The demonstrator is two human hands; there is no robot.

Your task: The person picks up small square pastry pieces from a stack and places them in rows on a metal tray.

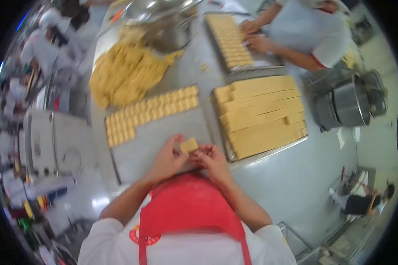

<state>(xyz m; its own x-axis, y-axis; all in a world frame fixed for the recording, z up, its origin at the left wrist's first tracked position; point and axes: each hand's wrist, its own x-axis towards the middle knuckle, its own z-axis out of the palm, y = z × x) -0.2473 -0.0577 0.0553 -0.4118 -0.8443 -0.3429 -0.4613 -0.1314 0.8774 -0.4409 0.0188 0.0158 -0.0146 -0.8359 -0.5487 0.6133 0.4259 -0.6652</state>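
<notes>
A small flat rectangular piece of yellow dough is held up in front of my red apron. My left hand grips its left side between thumb and fingers. At its lower right edge are the thumb and curled fingertips of my right hand, seemingly also holding it. Beneath my hands lies a metal baking tray. Rows of small shaped dough pieces fill its far side and far left corner. Right of it, a second tray carries a thick sheet of dough cut into strips, with a small gap in it.
A large mound of yellow dough sits at the back left beside a steel bowl. Across the steel table a co-worker's hands touch another tray of dough pieces. A large metal pot stands beyond the right edge.
</notes>
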